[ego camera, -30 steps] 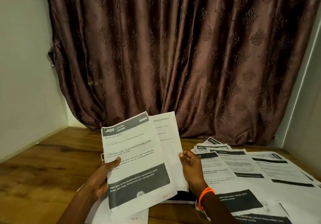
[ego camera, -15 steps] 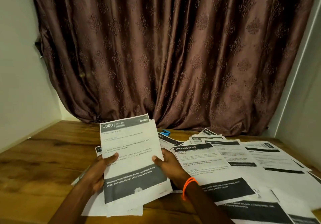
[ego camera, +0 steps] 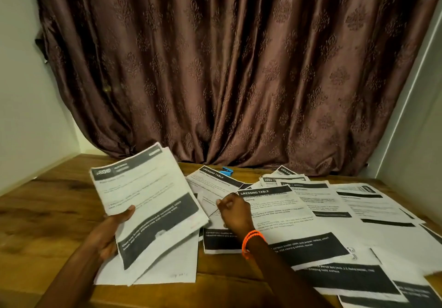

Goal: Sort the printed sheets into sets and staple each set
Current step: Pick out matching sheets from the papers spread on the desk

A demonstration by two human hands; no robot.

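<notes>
My left hand [ego camera: 112, 232] grips a small set of printed sheets [ego camera: 146, 200] by its lower left edge, thumb on top, tilted above the wooden table [ego camera: 35, 212]. More sheets lie flat under that set. My right hand [ego camera: 235, 213], with an orange band at the wrist, rests with curled fingers on the loose sheets at centre, beside a "DRESSING TABLE" sheet [ego camera: 284, 219]. Whether it pinches a sheet is hard to tell. A blue stapler [ego camera: 226, 171] lies at the back of the table near the curtain.
Several printed sheets [ego camera: 373, 207] overlap across the right half of the table, up to its right and near edges. A brown patterned curtain [ego camera: 227, 68] hangs behind. White walls close in on the left and right. Bare wood shows on the left.
My right hand let go of the held set and moved right and down onto the loose sheets. My left hand tilted the set leftward and holds it alone.
</notes>
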